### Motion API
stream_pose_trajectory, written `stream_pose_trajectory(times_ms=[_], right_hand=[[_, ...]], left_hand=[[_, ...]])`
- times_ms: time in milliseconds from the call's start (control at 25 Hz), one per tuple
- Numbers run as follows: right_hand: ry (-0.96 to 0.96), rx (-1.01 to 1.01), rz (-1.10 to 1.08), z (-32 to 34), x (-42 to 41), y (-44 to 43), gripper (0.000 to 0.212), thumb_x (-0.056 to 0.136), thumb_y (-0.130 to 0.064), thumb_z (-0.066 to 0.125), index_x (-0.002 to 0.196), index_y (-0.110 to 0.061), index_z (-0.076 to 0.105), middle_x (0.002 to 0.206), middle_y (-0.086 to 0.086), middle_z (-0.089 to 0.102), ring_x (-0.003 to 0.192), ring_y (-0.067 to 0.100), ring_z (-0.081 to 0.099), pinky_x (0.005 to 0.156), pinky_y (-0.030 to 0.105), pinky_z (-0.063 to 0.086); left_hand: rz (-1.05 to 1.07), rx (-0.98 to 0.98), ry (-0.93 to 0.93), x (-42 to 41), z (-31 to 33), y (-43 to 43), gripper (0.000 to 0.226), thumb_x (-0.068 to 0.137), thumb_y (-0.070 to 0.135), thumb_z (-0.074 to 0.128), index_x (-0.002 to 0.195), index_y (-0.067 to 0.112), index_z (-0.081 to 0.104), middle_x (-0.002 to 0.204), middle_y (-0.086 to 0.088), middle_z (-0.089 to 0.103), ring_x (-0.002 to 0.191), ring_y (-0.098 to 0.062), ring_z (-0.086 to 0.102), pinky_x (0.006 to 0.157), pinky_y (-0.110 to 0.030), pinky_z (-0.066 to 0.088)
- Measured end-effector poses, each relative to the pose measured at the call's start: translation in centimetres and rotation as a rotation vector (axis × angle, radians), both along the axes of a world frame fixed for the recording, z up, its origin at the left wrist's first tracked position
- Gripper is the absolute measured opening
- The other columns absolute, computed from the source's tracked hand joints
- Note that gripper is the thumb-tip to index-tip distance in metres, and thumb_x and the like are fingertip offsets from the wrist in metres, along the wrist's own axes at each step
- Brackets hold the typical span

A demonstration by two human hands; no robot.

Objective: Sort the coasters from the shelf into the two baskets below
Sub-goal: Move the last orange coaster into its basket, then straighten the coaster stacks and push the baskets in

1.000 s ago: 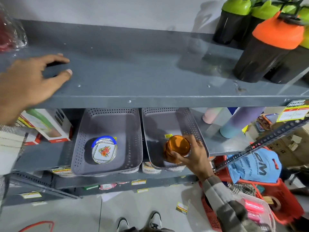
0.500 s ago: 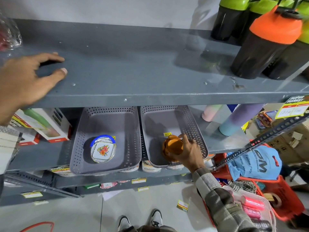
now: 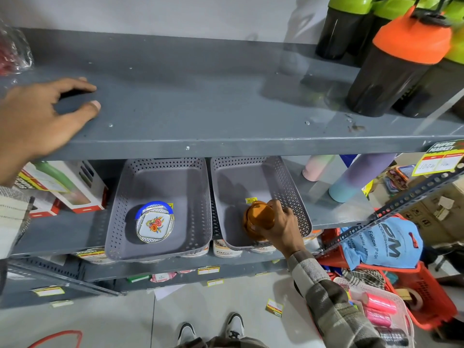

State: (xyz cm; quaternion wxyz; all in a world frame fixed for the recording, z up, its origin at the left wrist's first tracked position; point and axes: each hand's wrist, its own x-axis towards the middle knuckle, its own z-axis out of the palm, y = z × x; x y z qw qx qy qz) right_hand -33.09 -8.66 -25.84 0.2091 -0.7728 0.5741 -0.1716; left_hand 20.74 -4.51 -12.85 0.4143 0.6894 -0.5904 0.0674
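- The right hand (image 3: pixel 282 228) is seen inside the right basket (image 3: pixel 296 197), at about 5 o'clock of the view, with its grip clamped on a stack of orange coasters (image 3: pixel 258 221).
- The orange coasters are held low in the near part of that basket; whether they touch its floor cannot be told.
- A yellow sticker (image 3: pixel 251 200) is seen on the basket floor just beyond the stack, at its 12 o'clock.
- The left basket (image 3: pixel 160 182) is set just beside the right one, at its 9 o'clock, both on the lower shelf (image 3: pixel 50 237).
- A stack of floral coasters (image 3: pixel 155 225) with a blue rim showing behind is lying in the near left part of the left basket.
- The left hand (image 3: pixel 42 121) is laid on the upper shelf (image 3: pixel 200 101) at 9 o'clock of the view, its grip apart, fingers spread, nothing held.
- Dark shaker bottles (image 3: pixel 391 79) with orange and green lids are stood at 2 o'clock on the upper shelf, well apart from the left hand.
- Boxed goods (image 3: pixel 72 187) are seen at 9 o'clock of the left basket, and pastel bottles (image 3: pixel 356 177) at 3 o'clock of the right basket.
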Motion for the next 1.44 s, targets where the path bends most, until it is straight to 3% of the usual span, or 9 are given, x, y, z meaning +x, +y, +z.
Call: stream_pose_trajectory(times_ms=[240,440,760,880,960,1120,1240,1360,1440], right_hand=[[0.059,0.022,-0.030,-0.8,0.3,-0.2,0.075,0.073,-0.055,0.081,0.132,-0.022,0.047,0.122,0.008,0.067,0.124,0.031,0.050,0.098,0.042,0.029],[0.092,0.029,-0.037,-0.8,0.4,-0.5,0.074,0.073,-0.052,0.081,0.131,-0.022,0.047,0.121,0.008,0.069,0.123,0.031,0.052,0.101,0.044,0.028],[0.102,0.106,-0.040,-1.3,0.7,-0.5,0.070,0.075,-0.060,0.076,0.130,-0.028,0.046,0.121,0.005,0.067,0.122,0.031,0.051,0.101,0.045,0.026],[0.143,0.140,-0.008,-1.0,0.8,-0.7,0.081,0.071,-0.063,0.077,0.136,-0.031,0.040,0.129,0.004,0.062,0.123,0.031,0.048,0.099,0.046,0.027],[0.130,0.119,0.019,-0.6,1.2,-0.5,0.087,0.067,-0.067,0.079,0.136,-0.033,0.038,0.134,0.003,0.057,0.123,0.029,0.046,0.098,0.047,0.028],[0.014,0.008,0.100,1.2,4.0,0.2,0.087,0.067,-0.069,0.078,0.137,-0.033,0.041,0.145,0.002,0.049,0.131,0.030,0.043,0.107,0.058,0.032],[-0.038,-0.135,0.208,3.1,6.7,1.0,0.082,0.073,-0.068,0.073,0.140,-0.032,0.042,0.151,-0.001,0.045,0.135,0.027,0.041,0.102,0.052,0.036],[-0.091,-0.153,0.318,4.7,9.7,2.0,0.079,0.078,-0.074,0.061,0.141,-0.033,0.036,0.150,-0.001,0.045,0.133,0.024,0.041,0.102,0.048,0.039],[-0.113,-0.131,0.379,5.1,11.7,2.7,0.077,0.079,-0.070,0.063,0.141,-0.035,0.033,0.149,-0.002,0.045,0.134,0.021,0.040,0.104,0.049,0.038]], left_hand=[[0.048,-0.008,-0.040,1.6,-2.0,-0.9,0.058,0.090,0.075,0.063,0.143,0.053,0.061,0.147,0.040,0.056,0.136,0.010,0.055,0.113,-0.041,0.045],[0.077,0.013,-0.057,3.5,-2.1,-1.6,0.058,0.086,0.080,0.061,0.140,0.059,0.060,0.146,0.044,0.054,0.134,0.013,0.054,0.110,-0.041,0.047],[0.137,0.116,-0.118,-7.6,8.5,4.8,0.034,0.088,0.085,0.047,0.119,0.074,0.058,0.129,0.046,0.062,0.119,-0.017,0.071,0.106,-0.053,0.054],[0.257,-0.008,-0.127,-12.2,10.3,7.2,0.042,0.094,0.064,0.052,0.121,0.040,0.074,0.111,0.003,0.083,0.100,-0.035,0.077,0.087,-0.052,0.061],[0.273,-0.112,-0.071,-14.2,10.6,8.2,0.042,0.099,0.049,0.053,0.116,0.023,0.081,0.107,-0.007,0.084,0.098,-0.036,0.078,0.084,-0.052,0.060],[0.231,-0.368,-0.258,-15.9,7.8,9.6,0.024,0.104,0.019,0.058,0.111,0.011,0.080,0.128,-0.001,0.077,0.116,-0.025,0.068,0.102,-0.031,0.040],[0.173,-0.578,-0.417,-17.1,3.0,10.3,0.018,0.105,0.022,0.057,0.113,0.016,0.072,0.137,-0.008,0.061,0.134,-0.007,0.047,0.101,-0.041,0.039],[-0.030,-0.492,-0.605,-16.5,-2.4,10.9,0.011,0.106,0.029,0.056,0.110,0.022,0.062,0.120,-0.008,0.052,0.106,-0.021,0.055,0.089,-0.039,0.040],[-0.144,-0.284,-0.510,-15.8,-5.0,11.4,0.021,0.108,0.036,0.053,0.110,0.018,0.064,0.115,-0.008,0.062,0.093,-0.028,0.061,0.082,-0.042,0.046]])
